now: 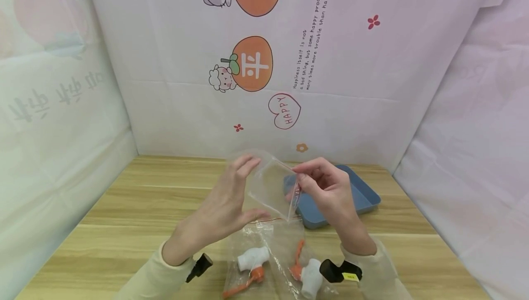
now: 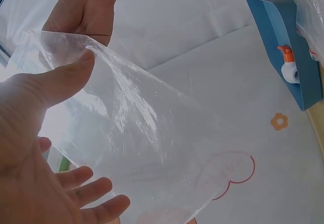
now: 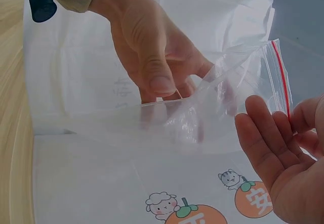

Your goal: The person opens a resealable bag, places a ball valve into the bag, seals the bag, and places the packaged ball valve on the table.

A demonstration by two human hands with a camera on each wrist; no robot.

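A clear zip bag (image 1: 270,187) with a red seal line hangs between the hands above the table. My right hand (image 1: 330,189) pinches its sealed edge between thumb and index finger; the right wrist view shows the bag (image 3: 202,107) and the hand's other fingers (image 3: 260,127) loosely extended. My left hand (image 1: 219,203) is beside the bag's other side, fingers spread and thumb apart; in the left wrist view its thumb lies against the film (image 2: 131,112). No object can be made out inside this bag.
Two clear bags with white valves (image 1: 253,258) (image 1: 311,278) and orange handles lie near the front of the wooden table (image 1: 124,208). Behind my right hand stands a blue tray (image 1: 363,194), with a white and orange valve (image 2: 289,72) visible in the left wrist view.
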